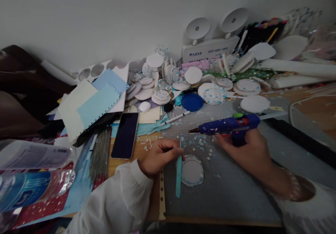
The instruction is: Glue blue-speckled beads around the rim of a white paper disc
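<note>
My left hand (163,154) is closed in a pinch on teal tweezers (179,178), their narrow tip pointing away from me. The tweezers lie over the left edge of a white paper disc (192,171) on the grey cutting mat (223,199). My right hand (249,153) is wrapped round the handle of a blue hot glue gun (225,125), which has a small red light showing. Its brown nozzle points left, above the mat and beyond the disc. Tiny white and pale blue flower pieces (201,143) are scattered between the tweezers and the glue gun.
Behind the mat are piled white discs (181,83), a blue round lid (192,102) and a white pen (175,120). A phone (125,135), thin wires (101,153) and plastic bottles (34,188) lie to the left. A black bar (301,136) lies at the right.
</note>
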`<state>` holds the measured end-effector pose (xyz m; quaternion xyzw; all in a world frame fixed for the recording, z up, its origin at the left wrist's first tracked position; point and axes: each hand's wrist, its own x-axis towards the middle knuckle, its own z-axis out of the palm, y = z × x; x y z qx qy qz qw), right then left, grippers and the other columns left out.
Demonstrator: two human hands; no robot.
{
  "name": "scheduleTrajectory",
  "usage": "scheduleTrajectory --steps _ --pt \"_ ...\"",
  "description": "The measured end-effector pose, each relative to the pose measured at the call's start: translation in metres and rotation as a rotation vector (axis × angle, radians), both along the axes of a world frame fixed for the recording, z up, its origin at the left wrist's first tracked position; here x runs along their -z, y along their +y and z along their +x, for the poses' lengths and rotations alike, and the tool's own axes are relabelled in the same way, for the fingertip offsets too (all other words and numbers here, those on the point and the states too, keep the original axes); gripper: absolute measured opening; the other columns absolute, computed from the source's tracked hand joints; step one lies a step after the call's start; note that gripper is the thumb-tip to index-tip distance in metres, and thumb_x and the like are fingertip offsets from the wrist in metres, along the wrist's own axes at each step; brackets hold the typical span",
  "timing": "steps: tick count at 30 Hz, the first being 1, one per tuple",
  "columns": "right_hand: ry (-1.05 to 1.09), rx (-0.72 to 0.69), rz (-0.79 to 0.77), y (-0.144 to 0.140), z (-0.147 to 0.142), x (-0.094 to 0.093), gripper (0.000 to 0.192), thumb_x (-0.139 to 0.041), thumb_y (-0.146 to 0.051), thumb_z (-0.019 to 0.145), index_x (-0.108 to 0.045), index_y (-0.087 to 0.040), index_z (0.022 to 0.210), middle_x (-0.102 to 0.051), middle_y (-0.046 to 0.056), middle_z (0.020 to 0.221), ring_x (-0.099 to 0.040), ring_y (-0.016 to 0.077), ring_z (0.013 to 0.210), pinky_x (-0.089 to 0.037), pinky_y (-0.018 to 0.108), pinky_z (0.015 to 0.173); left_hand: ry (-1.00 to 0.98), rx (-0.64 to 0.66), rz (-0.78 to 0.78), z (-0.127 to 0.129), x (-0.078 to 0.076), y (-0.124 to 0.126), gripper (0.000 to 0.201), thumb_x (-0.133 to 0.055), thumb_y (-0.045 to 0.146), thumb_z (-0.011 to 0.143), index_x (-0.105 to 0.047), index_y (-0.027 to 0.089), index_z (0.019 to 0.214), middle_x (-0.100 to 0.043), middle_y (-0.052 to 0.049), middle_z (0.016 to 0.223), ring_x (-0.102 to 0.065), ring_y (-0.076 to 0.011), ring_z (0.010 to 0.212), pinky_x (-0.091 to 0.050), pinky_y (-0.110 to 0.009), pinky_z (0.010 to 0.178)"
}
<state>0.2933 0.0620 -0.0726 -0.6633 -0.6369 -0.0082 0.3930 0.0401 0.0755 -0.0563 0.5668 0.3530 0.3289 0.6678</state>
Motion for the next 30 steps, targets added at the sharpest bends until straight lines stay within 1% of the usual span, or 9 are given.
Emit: scheduleTrajectory --steps 5,8,11,14,16,19,22,26,30 --pt "-0.127 -0.114 0.027 0.0007 0.001 0.0016 0.028 -0.058 -0.048 0.076 -0.056 -0.02 0.077 -0.061 0.003 0.059 -0.057 0.0196 0.05 -0.042 0.03 0.048 0.008 0.014 0.013 -0.0001 0.0 -0.0005 0.034 -0.066 0.038 0.081 -0.067 0.012 0.058 -0.052 0.0 0.058 -0.042 -0.0094 0.056 -0.03 -0.024 0.055" --pt "-0.186 -0.064 0.037 0.0022 0.0021 0.0001 0.029 -0.057 -0.047 0.078 -0.059 -0.019 0.086 -0.063 0.005 0.064 -0.059 0.0209 0.053 -0.041 0.03 0.048 0.014 0.015 0.015 -0.0002 -0.0003 -0.0005 0.036 -0.066 0.039 0.081 -0.066 0.012 0.058 -0.052 0.0 0.058 -0.042 -0.0095 0.056 -0.03 -0.024 0.055" --pt "-0.12 0.011 0.03 0.0006 0.0029 -0.0001 0.031 -0.059 -0.05 0.076 -0.058 -0.02 0.079 -0.059 0.002 0.056 -0.055 0.0186 0.045 -0.038 0.028 0.044 0.024 0.016 0.019 -0.0004 -0.0003 0.0 0.037 -0.067 0.041 0.08 -0.066 0.012 0.058 -0.052 0.0 0.058 -0.042 -0.0095 0.056 -0.03 -0.024 0.055" --pt "-0.133 -0.075 0.015 -0.0011 0.0026 0.001 0.031 -0.056 -0.053 0.076 -0.056 -0.022 0.071 -0.055 0.0 0.049 -0.052 0.0179 0.041 -0.037 0.028 0.043 0.02 0.021 0.034 -0.0004 -0.0006 0.0003 0.036 -0.066 0.04 0.081 -0.067 0.012 0.058 -0.051 0.0 0.058 -0.041 -0.0093 0.055 -0.029 -0.024 0.055" --pt "-0.17 -0.107 -0.013 0.0002 0.0023 0.0008 0.03 -0.054 -0.051 0.077 -0.058 -0.021 0.077 -0.06 0.003 0.056 -0.057 0.021 0.049 -0.04 0.03 0.047 0.018 0.018 0.039 -0.0003 -0.0011 0.0002 0.037 -0.066 0.04 0.081 -0.066 0.012 0.057 -0.05 0.0 0.058 -0.041 -0.0093 0.055 -0.03 -0.024 0.055" --pt "-0.138 0.023 -0.07 0.0035 0.0031 -0.0009 0.033 -0.055 -0.051 0.077 -0.059 -0.02 0.088 -0.065 0.007 0.068 -0.062 0.0248 0.059 -0.043 0.032 0.052 0.033 0.02 0.044 -0.0001 -0.0019 -0.0001 0.037 -0.067 0.04 0.08 -0.066 0.012 0.057 -0.051 0.0 0.058 -0.041 -0.0092 0.055 -0.029 -0.024 0.054" --pt "-0.009 0.117 -0.069 0.0031 0.0043 -0.0014 0.037 -0.059 -0.056 0.074 -0.057 -0.021 0.085 -0.063 0.005 0.066 -0.061 0.0237 0.057 -0.043 0.032 0.051 0.045 0.028 0.035 -0.0004 -0.0018 -0.0001 0.037 -0.066 0.041 0.08 -0.067 0.012 0.058 -0.051 -0.001 0.058 -0.041 -0.0095 0.055 -0.03 -0.024 0.054" --pt "0.013 -0.035 -0.057 -0.0013 0.0024 0.0002 0.03 -0.06 -0.052 0.073 -0.055 -0.023 0.077 -0.06 0.002 0.058 -0.058 0.0208 0.049 -0.042 0.03 0.046 0.042 0.037 0.031 -0.0007 -0.002 0.0003 0.037 -0.065 0.041 0.081 -0.066 0.012 0.059 -0.049 0.0 0.058 -0.04 -0.0096 0.056 -0.031 -0.023 0.055" --pt "-0.118 -0.079 -0.057 0.0012 0.0016 -0.0011 0.03 -0.057 -0.048 0.077 -0.058 -0.022 0.09 -0.066 0.007 0.071 -0.063 0.0259 0.061 -0.044 0.033 0.052 0.055 0.028 0.037 0.0001 -0.0047 0.0004 0.039 -0.067 0.044 0.079 -0.066 0.012 0.057 -0.049 0.0 0.056 -0.04 -0.0097 0.055 -0.03 -0.024 0.054"
